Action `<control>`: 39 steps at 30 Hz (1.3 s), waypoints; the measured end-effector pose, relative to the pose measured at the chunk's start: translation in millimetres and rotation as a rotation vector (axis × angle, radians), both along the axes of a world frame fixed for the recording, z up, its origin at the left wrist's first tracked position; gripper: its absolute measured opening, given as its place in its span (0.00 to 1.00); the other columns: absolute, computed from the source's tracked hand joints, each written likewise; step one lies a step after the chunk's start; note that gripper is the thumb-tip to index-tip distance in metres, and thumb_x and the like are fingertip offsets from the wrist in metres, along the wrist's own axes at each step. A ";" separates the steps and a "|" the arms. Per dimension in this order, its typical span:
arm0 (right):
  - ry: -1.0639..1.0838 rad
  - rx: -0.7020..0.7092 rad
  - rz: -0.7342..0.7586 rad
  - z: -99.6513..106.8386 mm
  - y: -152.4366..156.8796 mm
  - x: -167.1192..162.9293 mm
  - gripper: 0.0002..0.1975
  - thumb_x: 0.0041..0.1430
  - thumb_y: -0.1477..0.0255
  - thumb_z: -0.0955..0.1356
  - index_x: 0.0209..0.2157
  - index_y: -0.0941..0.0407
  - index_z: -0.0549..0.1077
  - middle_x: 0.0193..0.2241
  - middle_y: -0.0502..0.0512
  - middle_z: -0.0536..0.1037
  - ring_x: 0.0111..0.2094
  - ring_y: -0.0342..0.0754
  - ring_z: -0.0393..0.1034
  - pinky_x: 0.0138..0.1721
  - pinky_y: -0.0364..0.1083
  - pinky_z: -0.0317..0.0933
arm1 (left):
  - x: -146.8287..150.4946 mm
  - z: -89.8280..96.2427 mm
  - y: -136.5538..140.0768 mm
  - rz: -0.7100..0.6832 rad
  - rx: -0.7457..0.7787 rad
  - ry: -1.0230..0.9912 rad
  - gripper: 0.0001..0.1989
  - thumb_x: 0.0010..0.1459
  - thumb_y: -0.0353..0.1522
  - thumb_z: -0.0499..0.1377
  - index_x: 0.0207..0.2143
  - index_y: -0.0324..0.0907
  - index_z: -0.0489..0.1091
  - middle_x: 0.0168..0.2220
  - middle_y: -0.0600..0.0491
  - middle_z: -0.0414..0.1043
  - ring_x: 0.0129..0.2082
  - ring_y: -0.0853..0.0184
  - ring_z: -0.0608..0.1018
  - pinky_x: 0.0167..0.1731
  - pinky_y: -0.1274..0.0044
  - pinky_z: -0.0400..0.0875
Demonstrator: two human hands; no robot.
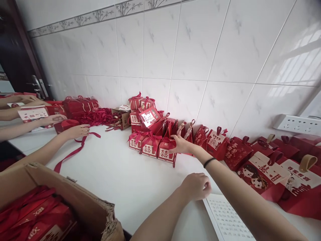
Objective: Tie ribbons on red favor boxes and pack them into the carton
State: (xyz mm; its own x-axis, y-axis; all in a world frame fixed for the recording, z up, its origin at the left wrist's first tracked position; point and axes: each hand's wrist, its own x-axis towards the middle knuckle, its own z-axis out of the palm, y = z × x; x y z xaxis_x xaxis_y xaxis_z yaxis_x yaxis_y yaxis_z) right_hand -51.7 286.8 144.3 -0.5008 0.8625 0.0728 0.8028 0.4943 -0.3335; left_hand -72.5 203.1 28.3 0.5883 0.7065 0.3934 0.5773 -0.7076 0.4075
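My right hand [182, 145], with a black band on its wrist, grips the right side of a small red gift box [164, 152] with a white double-happiness label. This box stands at the right end of a front row, beside other ribbon-tied boxes [149, 147]. A red box with a pictured white label [150, 117] lies tilted on top behind them. Lower down, my left hand [197, 185] is curled closed above the white table [125, 180], near an open notebook [225, 214] with handwriting; nothing shows in its fingers.
Handled red gift boxes [265, 170] line the wall at right, below a power strip [298, 124]. A torn cardboard carton [82, 197] holds red boxes at front left. Other people's hands [75, 131] work at left with red boxes and a ribbon [72, 154].
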 end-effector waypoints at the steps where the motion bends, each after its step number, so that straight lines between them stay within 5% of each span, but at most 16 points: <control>1: -0.023 -0.014 -0.005 -0.3 4.5 -4.0 0.43 0.49 0.64 0.72 0.59 0.68 0.52 0.53 0.75 0.58 0.53 0.63 0.59 0.51 0.55 0.59 | -0.5 1.8 -0.4 0.003 -0.013 0.005 0.05 0.52 0.27 0.52 0.23 0.40 0.61 0.26 0.56 0.68 0.24 0.72 0.68 0.25 0.80 0.61; 8: -0.157 -0.057 -0.049 -5.5 13.8 -13.6 0.47 0.41 0.66 0.74 0.60 0.64 0.52 0.49 0.72 0.62 0.51 0.64 0.59 0.44 0.54 0.63 | -2.3 6.2 -2.4 0.024 -0.124 -0.042 0.05 0.50 0.27 0.54 0.22 0.40 0.61 0.24 0.56 0.65 0.23 0.72 0.67 0.25 0.79 0.58; 13: -0.164 0.065 -0.025 -11.2 -3.2 -0.4 0.46 0.40 0.66 0.74 0.60 0.59 0.52 0.46 0.65 0.61 0.46 0.60 0.63 0.42 0.53 0.64 | -6.4 2.8 1.5 0.053 -0.165 -0.152 0.06 0.53 0.27 0.51 0.23 0.41 0.61 0.28 0.56 0.69 0.26 0.72 0.69 0.28 0.80 0.61; 20: 0.046 0.726 -0.010 1.4 -82.4 82.5 0.42 0.42 0.73 0.70 0.60 0.56 0.51 0.46 0.65 0.58 0.47 0.62 0.59 0.45 0.60 0.62 | -12.8 -1.4 14.8 0.150 -0.259 -0.338 0.06 0.50 0.27 0.52 0.22 0.42 0.63 0.27 0.55 0.70 0.26 0.70 0.70 0.30 0.79 0.64; 23: 0.069 0.847 -0.075 -10.8 -109.8 120.8 0.41 0.43 0.73 0.68 0.60 0.56 0.51 0.48 0.66 0.56 0.50 0.64 0.56 0.47 0.61 0.62 | -15.3 0.7 22.2 0.266 -0.306 -0.501 0.09 0.56 0.31 0.47 0.27 0.41 0.64 0.27 0.53 0.70 0.26 0.69 0.71 0.30 0.78 0.65; 27: 0.021 0.766 -0.096 -48.3 -118.2 148.5 0.41 0.43 0.75 0.69 0.59 0.57 0.52 0.49 0.67 0.56 0.50 0.63 0.57 0.44 0.59 0.65 | -17.2 10.8 24.8 0.354 -0.310 -0.695 0.17 0.62 0.39 0.38 0.40 0.41 0.61 0.34 0.50 0.69 0.32 0.68 0.73 0.34 0.77 0.67; 30: -0.008 0.696 -0.084 -69.8 -115.5 154.1 0.41 0.43 0.70 0.73 0.58 0.55 0.54 0.49 0.67 0.56 0.50 0.65 0.57 0.45 0.62 0.63 | -15.9 19.3 19.4 0.268 -0.275 -0.809 0.18 0.59 0.44 0.45 0.44 0.42 0.61 0.43 0.48 0.67 0.40 0.67 0.72 0.37 0.76 0.68; 33: 0.047 0.659 -0.046 -75.2 -116.7 155.3 0.44 0.43 0.67 0.74 0.59 0.54 0.51 0.51 0.67 0.55 0.52 0.65 0.56 0.48 0.63 0.61 | -11.4 23.1 13.2 0.150 -0.273 -0.737 0.16 0.57 0.43 0.51 0.39 0.41 0.64 0.42 0.49 0.67 0.40 0.67 0.72 0.37 0.76 0.69; 39: 0.239 0.517 -0.045 -75.1 -123.4 161.0 0.44 0.46 0.75 0.70 0.61 0.55 0.45 0.56 0.67 0.50 0.59 0.62 0.48 0.54 0.60 0.58 | -7.5 21.4 10.6 0.142 -0.299 -0.632 0.14 0.54 0.40 0.55 0.40 0.42 0.61 0.35 0.52 0.66 0.36 0.69 0.72 0.32 0.78 0.69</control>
